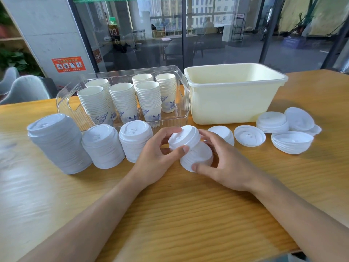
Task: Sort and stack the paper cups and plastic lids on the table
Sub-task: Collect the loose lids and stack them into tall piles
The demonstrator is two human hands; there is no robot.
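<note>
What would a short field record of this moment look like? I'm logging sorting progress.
cups: six nested stacks upright in the clear bin
cream tub: appears empty
finished lid stacks: three left of the hands
held lid stack: tilted, gripped by left hand and right hand
unsorted lids: short piles and singles at right
surface: wooden table

Two bare forearms, no sleeves, unadorned hands
</note>
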